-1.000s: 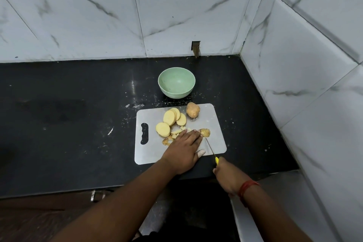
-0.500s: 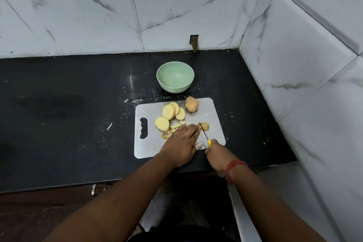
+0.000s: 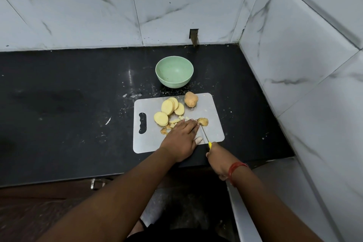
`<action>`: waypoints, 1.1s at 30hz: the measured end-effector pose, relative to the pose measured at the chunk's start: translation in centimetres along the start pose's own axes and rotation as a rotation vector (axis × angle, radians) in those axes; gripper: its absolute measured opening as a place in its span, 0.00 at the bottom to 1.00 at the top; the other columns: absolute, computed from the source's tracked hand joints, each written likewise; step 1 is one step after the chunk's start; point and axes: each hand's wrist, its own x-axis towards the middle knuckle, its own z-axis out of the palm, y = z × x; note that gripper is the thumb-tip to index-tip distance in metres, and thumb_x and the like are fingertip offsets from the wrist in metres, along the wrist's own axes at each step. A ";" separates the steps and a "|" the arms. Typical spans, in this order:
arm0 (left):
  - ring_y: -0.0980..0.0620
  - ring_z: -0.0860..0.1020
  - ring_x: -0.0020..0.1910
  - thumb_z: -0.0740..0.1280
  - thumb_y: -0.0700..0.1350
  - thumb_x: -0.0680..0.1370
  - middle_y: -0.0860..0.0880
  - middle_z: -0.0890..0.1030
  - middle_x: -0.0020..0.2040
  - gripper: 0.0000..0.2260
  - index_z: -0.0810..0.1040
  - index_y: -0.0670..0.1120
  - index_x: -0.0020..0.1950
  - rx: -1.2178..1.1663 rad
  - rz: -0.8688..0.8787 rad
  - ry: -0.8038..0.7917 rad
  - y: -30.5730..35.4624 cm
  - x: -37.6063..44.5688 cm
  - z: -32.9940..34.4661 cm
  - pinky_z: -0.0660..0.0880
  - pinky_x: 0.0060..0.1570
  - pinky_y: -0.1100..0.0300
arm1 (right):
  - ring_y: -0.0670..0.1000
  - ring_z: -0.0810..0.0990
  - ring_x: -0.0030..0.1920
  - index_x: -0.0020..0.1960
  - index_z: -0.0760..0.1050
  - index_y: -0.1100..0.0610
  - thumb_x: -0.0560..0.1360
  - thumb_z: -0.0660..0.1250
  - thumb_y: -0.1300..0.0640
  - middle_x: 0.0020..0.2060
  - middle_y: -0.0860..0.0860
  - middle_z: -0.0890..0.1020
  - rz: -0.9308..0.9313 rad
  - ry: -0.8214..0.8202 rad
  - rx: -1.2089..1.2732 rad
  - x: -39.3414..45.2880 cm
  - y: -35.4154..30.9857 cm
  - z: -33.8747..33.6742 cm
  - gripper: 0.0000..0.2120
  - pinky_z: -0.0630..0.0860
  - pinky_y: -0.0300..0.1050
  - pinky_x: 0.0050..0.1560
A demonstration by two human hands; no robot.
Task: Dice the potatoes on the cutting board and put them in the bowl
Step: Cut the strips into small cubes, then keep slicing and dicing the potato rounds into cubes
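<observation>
Yellow plastic marks the handle of the knife (image 3: pixel 205 135), which is gripped in the right hand (image 3: pixel 217 158) at the near edge of the board (image 3: pixel 214 124); the thin blade runs forward along the left hand's fingertips toward a skin-on end piece (image 3: pixel 203 121). The left hand (image 3: pixel 181 139) is laid flat, fingers straight, pressing down on cut pieces (image 3: pixel 175 121) that are mostly hidden beneath it.

Risk one: the blade is seen just beside the extended fingers (image 3: pixel 193 124). With the fingers not curled back, a sideways slip could be expected to reach them.

Risk two: the board overhangs or sits at the counter's front edge. Downward pressure near that corner may tip or shift it.

Risk three: small pieces lie loose near the hand and may be scattered off the board.

Round slices (image 3: pixel 169 108) and one whole potato (image 3: pixel 191 99) are noted at the far side of the board, uncut. The green bowl (image 3: pixel 174 61), behind the board, holds nothing; transfer is judged not yet begun.
</observation>
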 end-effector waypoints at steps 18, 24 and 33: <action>0.46 0.57 0.81 0.40 0.62 0.83 0.43 0.61 0.81 0.35 0.62 0.41 0.81 0.162 0.113 -0.062 2.8 3.0 -1.2 0.47 0.81 0.49 | 0.49 0.69 0.29 0.47 0.66 0.53 0.81 0.59 0.51 0.35 0.53 0.72 -0.093 0.084 0.421 -1.9 5.9 -2.7 0.07 0.64 0.43 0.29; 0.45 0.58 0.80 0.40 0.61 0.84 0.43 0.64 0.80 0.35 0.63 0.39 0.80 0.240 -0.017 -0.035 0.8 1.4 -0.4 0.46 0.81 0.50 | 0.49 0.66 0.25 0.48 0.66 0.52 0.81 0.58 0.51 0.35 0.55 0.71 -0.100 0.028 0.491 -1.9 5.8 -3.1 0.06 0.63 0.40 0.24; 0.42 0.68 0.73 0.64 0.51 0.81 0.41 0.71 0.73 0.23 0.72 0.41 0.74 0.088 -0.237 0.349 -2.0 -1.6 -3.0 0.56 0.78 0.41 | 0.49 0.63 0.27 0.48 0.65 0.52 0.81 0.56 0.50 0.35 0.55 0.67 -0.178 0.002 0.450 -1.0 2.2 -2.4 0.07 0.60 0.39 0.25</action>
